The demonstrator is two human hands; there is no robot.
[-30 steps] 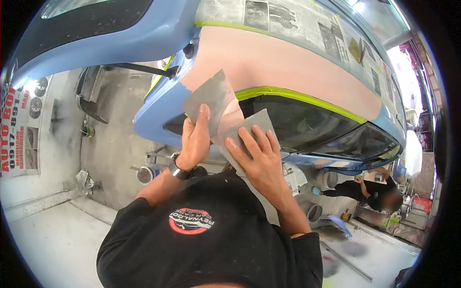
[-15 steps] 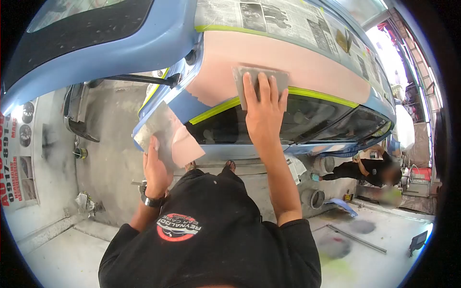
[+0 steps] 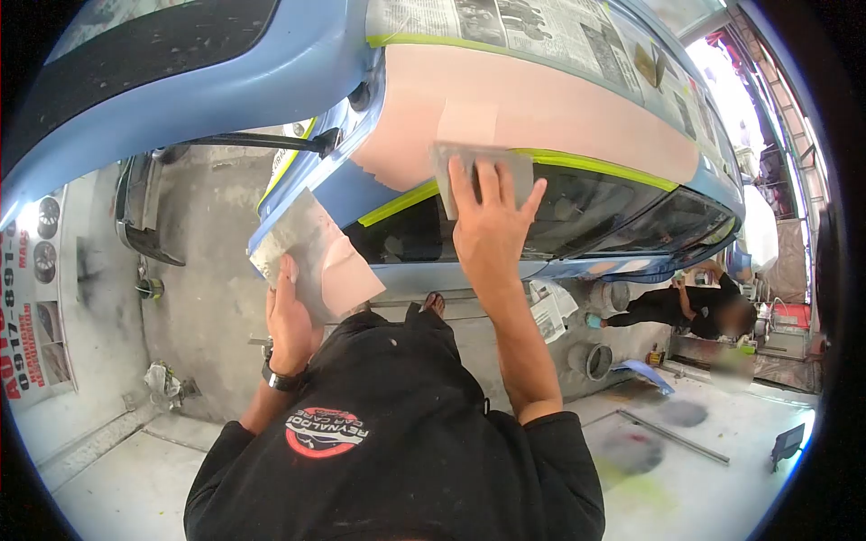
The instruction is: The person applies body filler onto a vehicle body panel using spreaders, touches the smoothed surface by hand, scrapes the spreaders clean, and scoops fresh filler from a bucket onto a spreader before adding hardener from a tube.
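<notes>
My right hand (image 3: 492, 239) presses its fingers on a thin grey rectangular spreader (image 3: 521, 169), which lies across the lower edge of a pink-coated strip (image 3: 577, 113) on the blue car. A paler patch of putty (image 3: 469, 117) shows just above the spreader. Below runs yellow-green masking tape (image 3: 604, 171) along the dark side window (image 3: 577, 212). My left hand (image 3: 290, 320) grips the lower edge of a grey metal mixing plate (image 3: 302, 234), tilted near my waist. Pink putty (image 3: 350, 270) covers that plate's right corner.
An open blue car panel (image 3: 316, 68) with a strut (image 3: 244, 140) juts in from the upper left. Newspaper (image 3: 505, 18) masks the car above the pink strip. Another person (image 3: 686, 307) crouches at the right, near a bucket (image 3: 609, 296). A dark bumper (image 3: 135, 225) stands left.
My right hand and the spreader have moved slightly down toward me, leaving a paler patch of putty above. My left hand and the plate have barely moved.
</notes>
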